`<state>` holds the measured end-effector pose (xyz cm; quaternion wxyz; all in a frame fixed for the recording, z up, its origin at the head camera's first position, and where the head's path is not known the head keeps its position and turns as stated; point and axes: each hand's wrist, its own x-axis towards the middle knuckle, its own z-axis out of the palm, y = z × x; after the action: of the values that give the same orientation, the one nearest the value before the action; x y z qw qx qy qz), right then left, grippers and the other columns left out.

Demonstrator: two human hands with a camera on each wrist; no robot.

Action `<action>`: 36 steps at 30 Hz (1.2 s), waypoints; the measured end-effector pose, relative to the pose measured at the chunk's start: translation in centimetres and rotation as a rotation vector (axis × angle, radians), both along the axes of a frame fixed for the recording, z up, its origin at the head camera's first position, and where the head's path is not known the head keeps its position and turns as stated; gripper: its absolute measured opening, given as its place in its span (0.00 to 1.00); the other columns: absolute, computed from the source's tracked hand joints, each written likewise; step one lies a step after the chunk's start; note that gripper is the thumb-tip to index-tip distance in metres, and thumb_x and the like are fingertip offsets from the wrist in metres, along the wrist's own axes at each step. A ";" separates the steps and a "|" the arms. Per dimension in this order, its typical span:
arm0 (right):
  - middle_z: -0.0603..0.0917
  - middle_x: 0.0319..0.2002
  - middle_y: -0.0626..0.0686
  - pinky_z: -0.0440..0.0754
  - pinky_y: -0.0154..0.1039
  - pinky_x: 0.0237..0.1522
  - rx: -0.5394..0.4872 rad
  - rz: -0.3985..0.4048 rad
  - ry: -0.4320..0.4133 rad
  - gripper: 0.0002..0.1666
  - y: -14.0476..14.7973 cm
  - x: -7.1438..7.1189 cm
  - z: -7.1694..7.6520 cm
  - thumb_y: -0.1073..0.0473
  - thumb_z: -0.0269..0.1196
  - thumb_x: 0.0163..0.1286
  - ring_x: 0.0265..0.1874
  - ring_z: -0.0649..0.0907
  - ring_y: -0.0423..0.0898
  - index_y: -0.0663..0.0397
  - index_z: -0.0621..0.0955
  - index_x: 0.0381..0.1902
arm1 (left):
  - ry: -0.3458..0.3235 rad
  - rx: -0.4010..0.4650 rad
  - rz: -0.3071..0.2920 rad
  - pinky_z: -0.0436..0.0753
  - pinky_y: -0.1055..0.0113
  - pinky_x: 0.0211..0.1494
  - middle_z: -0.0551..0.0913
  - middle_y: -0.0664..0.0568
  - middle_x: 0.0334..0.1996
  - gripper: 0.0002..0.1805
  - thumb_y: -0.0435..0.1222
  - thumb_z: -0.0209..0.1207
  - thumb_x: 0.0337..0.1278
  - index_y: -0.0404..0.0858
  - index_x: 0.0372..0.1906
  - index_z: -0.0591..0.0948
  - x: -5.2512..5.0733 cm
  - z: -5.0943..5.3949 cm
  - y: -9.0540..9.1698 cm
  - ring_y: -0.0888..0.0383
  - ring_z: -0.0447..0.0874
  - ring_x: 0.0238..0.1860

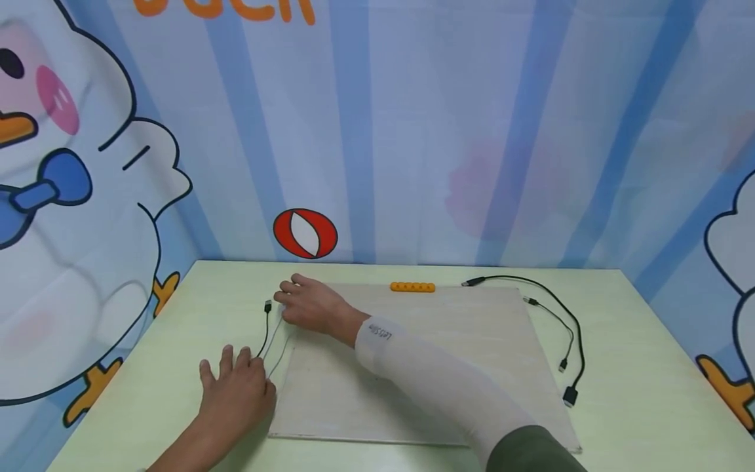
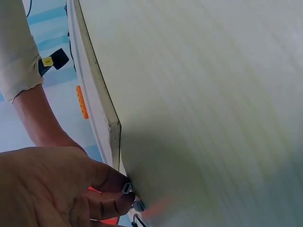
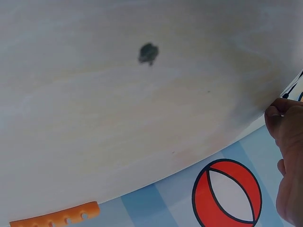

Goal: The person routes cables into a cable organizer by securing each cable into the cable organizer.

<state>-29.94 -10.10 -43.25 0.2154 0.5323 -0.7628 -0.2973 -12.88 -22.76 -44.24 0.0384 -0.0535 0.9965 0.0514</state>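
At the board's far left corner, my right hand (image 1: 312,307) pinches a thin white cable (image 1: 274,334); its fingertips are partly hidden in the right wrist view. My left hand (image 1: 238,393) is low beside the board's left edge. Its thumb and finger pinch a small metal-tipped plug (image 2: 127,188) of the white cable, as the left wrist view shows. A second grey plug (image 2: 138,206) lies just beyond those fingers. Left of the white cable runs a short black USB cable (image 1: 267,326), its lower end hidden behind the left hand.
A flat pale board (image 1: 330,400) lies on the light table (image 1: 637,367). An orange slotted cable holder (image 1: 413,287) sits at its far edge. Along the right side curve a long black cable (image 1: 580,341) and a shorter black USB cable (image 1: 557,318). A printed curtain (image 1: 401,131) hangs behind.
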 end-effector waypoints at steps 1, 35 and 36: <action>0.85 0.69 0.39 0.74 0.40 0.78 -0.003 0.002 0.000 0.15 0.0 0.0 0.0 0.57 0.64 0.87 0.68 0.80 0.41 0.32 0.93 0.58 | 0.000 -0.001 -0.001 0.56 0.10 0.77 0.78 0.22 0.68 0.18 0.37 0.65 0.72 0.23 0.51 0.84 0.0 0.1 0.0 0.14 0.61 0.81; 0.71 0.84 0.42 0.65 0.45 0.88 0.040 0.162 -0.027 0.27 0.9 -2.1 0.2 0.56 0.62 0.88 0.84 0.70 0.47 0.22 0.76 0.76 | 0.019 -0.054 -0.016 0.57 0.12 0.79 0.79 0.24 0.72 0.12 0.36 0.71 0.62 0.29 0.41 0.91 -0.5 0.8 0.7 0.15 0.60 0.83; 0.70 0.86 0.42 0.64 0.46 0.89 0.042 0.161 -0.030 0.28 1.1 -2.2 0.3 0.56 0.62 0.88 0.85 0.69 0.48 0.22 0.75 0.77 | 0.014 -0.058 -0.015 0.57 0.12 0.79 0.79 0.24 0.72 0.12 0.36 0.71 0.62 0.29 0.41 0.91 -0.5 0.8 0.8 0.15 0.60 0.83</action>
<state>-32.09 -9.00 -42.93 0.2157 0.6010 -0.7141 -0.2869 -13.42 -22.01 -43.40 0.0303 -0.0469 0.9982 0.0228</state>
